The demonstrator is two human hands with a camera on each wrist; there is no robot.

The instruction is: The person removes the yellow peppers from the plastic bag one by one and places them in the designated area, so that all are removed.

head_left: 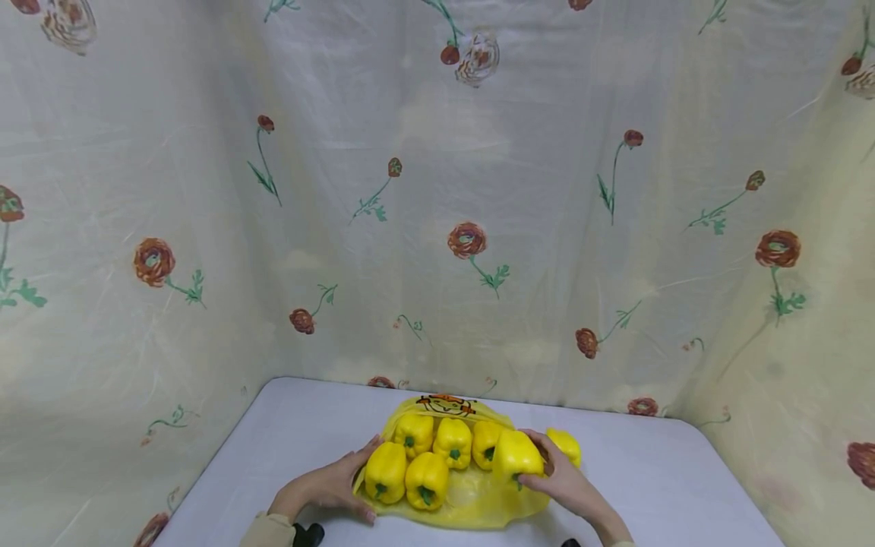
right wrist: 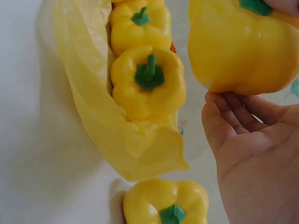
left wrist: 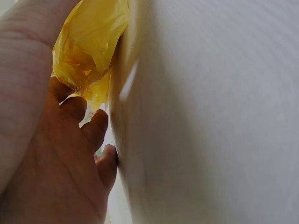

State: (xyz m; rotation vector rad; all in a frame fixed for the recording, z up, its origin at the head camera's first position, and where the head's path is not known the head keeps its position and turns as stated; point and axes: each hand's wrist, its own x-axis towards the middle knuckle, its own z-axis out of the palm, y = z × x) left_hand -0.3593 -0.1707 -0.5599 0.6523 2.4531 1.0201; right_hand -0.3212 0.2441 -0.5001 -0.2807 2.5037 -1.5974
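Observation:
My right hand [head_left: 566,480] holds a yellow bell pepper [head_left: 516,454] over the right part of a yellow plastic bag [head_left: 472,507], thumb near the green stem and fingers on the far side. In the right wrist view, the held bell pepper [right wrist: 243,51] is raised apart from the others. Several yellow bell peppers [head_left: 427,480] sit in the bag's wide mouth, stems facing me. My left hand [head_left: 335,482] lies along the bag's left edge, fingers loosely bent. In the left wrist view, its fingers [left wrist: 96,129] are beside the crumpled bag [left wrist: 91,42]; whether they grasp it is unclear.
One more yellow bell pepper [head_left: 566,445] rests on the white table [head_left: 656,486] right of the bag, partly behind my right hand. Flower-printed curtains [head_left: 437,190] hang behind the table and at both sides.

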